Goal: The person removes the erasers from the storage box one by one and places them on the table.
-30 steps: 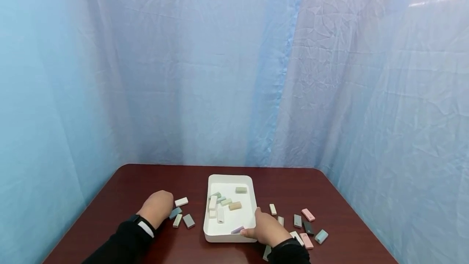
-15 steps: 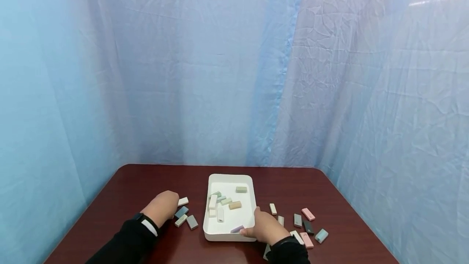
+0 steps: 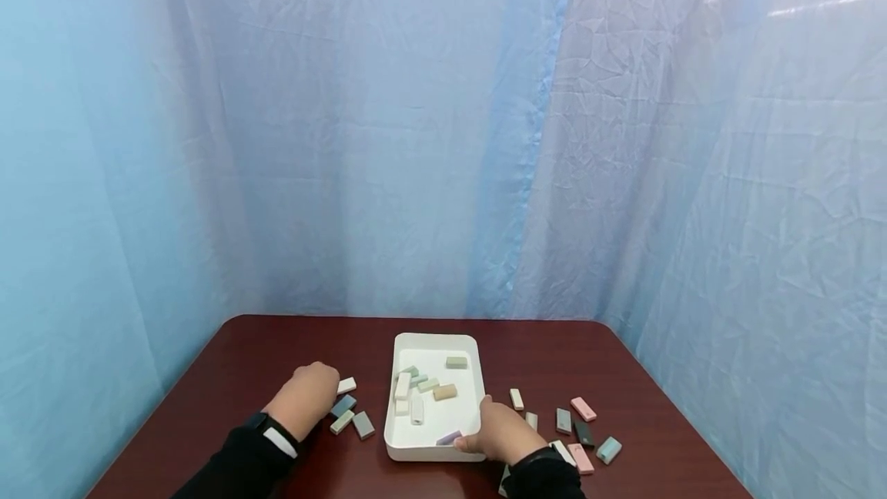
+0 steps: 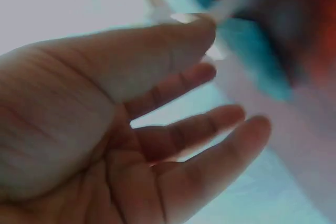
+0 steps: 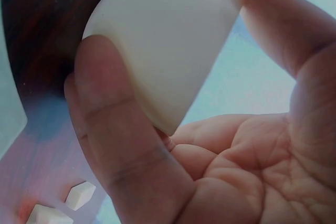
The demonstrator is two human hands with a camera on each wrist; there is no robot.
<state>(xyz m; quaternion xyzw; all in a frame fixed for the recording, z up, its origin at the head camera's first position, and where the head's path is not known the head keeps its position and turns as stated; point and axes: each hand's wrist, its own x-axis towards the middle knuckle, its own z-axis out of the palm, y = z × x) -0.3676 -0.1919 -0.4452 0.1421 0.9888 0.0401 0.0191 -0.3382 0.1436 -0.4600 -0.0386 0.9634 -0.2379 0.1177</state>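
At the left of the table, my left hand [image 3: 305, 399] is beside a white block [image 3: 348, 386] and overlaps its left end in the head view. A blue block [image 3: 343, 406], a cream block [image 3: 342, 422] and a grey block [image 3: 363, 426] lie close by its fingers. In the left wrist view the visible fingers of the left hand [image 4: 115, 145] are loosely extended, and the background is blurred. My right hand [image 3: 504, 433] grips the near right corner of a white tray [image 3: 460, 410], thumb over its rim. The right wrist view shows the tray wall [image 5: 157, 35] between thumb and fingers.
Inside the tray lie several pale blocks, among them a tan block [image 3: 445, 392] and a purple block [image 3: 449, 437]. Right of it are scattered more, including a pink block [image 3: 584, 408] and a light blue block [image 3: 609, 450]. Curtains [image 3: 416, 137] surround the dark red table [image 3: 277, 345].
My left hand has shifted slightly right, and the blocks beside it have slid right, the cream one turning. My right hand keeps its grip on the tray, which stays in place.
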